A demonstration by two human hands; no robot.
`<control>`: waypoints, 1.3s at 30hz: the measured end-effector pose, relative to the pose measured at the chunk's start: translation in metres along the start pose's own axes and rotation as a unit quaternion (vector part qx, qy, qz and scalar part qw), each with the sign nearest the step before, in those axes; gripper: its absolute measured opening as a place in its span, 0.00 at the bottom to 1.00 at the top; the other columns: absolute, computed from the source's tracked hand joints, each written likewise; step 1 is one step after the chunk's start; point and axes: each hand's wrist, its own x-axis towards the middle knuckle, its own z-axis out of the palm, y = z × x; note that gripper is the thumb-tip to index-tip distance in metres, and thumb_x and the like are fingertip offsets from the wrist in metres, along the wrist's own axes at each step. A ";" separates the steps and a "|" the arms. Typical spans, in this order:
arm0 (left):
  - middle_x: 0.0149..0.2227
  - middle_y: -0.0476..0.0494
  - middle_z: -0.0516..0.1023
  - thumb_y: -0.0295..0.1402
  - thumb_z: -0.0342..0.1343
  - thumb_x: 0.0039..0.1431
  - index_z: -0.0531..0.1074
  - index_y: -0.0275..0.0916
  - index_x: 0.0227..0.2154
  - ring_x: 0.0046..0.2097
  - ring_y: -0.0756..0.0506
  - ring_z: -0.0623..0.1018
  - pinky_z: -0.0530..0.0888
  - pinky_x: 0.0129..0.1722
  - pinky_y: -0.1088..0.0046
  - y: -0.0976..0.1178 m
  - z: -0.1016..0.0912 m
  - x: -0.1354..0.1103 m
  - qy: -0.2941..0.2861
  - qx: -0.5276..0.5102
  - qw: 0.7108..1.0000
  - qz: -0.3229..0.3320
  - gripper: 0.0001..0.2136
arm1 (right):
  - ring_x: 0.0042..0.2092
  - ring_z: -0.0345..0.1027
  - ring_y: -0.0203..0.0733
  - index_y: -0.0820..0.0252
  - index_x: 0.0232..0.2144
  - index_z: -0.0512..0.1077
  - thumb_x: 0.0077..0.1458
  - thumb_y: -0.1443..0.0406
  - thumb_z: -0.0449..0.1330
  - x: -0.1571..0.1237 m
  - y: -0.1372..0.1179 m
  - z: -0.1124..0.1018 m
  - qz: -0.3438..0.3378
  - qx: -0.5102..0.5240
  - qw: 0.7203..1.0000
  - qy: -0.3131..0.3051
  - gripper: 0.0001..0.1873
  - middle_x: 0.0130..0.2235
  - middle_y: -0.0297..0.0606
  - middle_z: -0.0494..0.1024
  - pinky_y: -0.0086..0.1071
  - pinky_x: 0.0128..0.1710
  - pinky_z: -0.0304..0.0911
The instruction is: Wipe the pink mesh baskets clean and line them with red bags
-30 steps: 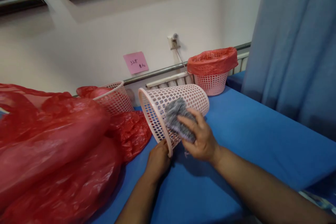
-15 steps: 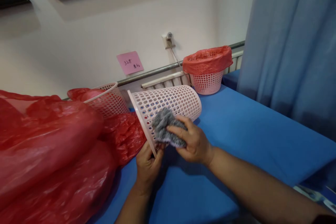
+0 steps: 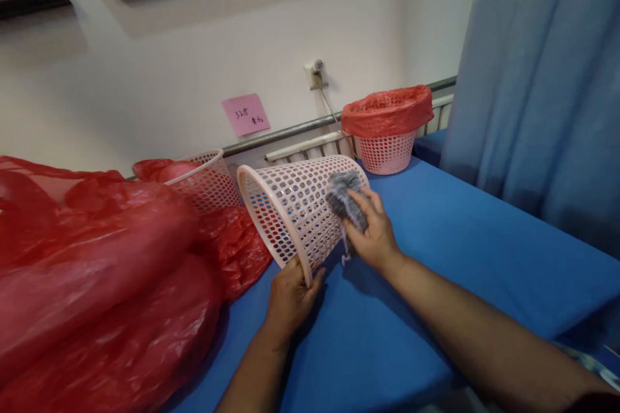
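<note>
A pale pink perforated plastic wastebasket lies tipped on its side above the blue-covered table, its mouth facing left and toward me. My left hand grips the near lower part of its rim, with fingers inside and thumb outside. In my right hand is a bunched grey fluffy cloth, pressed against the outer side of the basket near its base. A loose end of the cloth hangs below the fingers.
Red plastic bags heap up on the left, partly before another pink basket. Behind stands a basket lined with a red bag. A pink note and a plugged socket are on the wall; a blue curtain hangs right.
My right hand has moved the cloth from near the rim up and right toward the base. The basket has turned so its mouth shows more, and my left hand has shifted right with the rim.
</note>
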 end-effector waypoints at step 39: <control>0.42 0.39 0.82 0.29 0.55 0.61 0.78 0.39 0.40 0.44 0.39 0.82 0.77 0.44 0.65 -0.003 0.004 0.009 -0.125 0.120 0.982 -0.078 0.08 | 0.57 0.69 0.54 0.58 0.54 0.73 0.51 0.62 0.60 0.021 0.031 -0.001 0.166 0.000 0.981 0.102 0.26 0.52 0.47 0.74 0.56 0.63 0.62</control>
